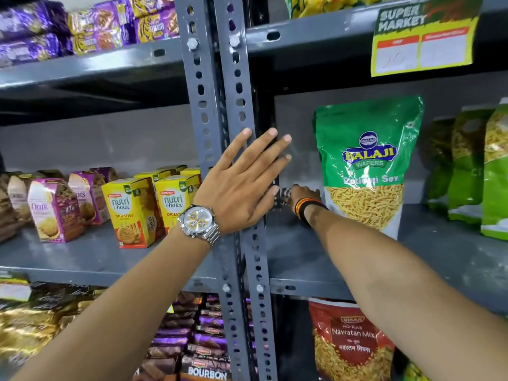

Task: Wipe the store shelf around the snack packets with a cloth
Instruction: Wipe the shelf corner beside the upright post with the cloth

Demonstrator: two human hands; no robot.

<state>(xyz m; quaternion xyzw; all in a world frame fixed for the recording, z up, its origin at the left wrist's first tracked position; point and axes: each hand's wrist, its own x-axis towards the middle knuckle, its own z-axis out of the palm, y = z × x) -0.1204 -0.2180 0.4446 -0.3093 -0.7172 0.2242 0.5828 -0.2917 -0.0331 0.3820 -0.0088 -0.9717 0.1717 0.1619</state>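
My right hand (303, 194) reaches deep onto the grey shelf (316, 259), at its back left corner, closed on a small dark patterned cloth (286, 194). A green Balaji sev packet (368, 166) stands upright just right of that hand. My left hand (247, 174), with a steel watch on the wrist, rests flat with fingers spread against the grey slotted upright post (233, 86). More green snack packets (472, 166) stand at the far right of the same shelf.
Yellow Nutri Choice boxes (132, 210) and purple oats packs (55, 210) fill the left bay. A red Navratan Mix packet (351, 342) and Bourbon biscuit packs (206, 372) sit on the shelf below. A yellow price tag (423, 39) hangs from the upper shelf.
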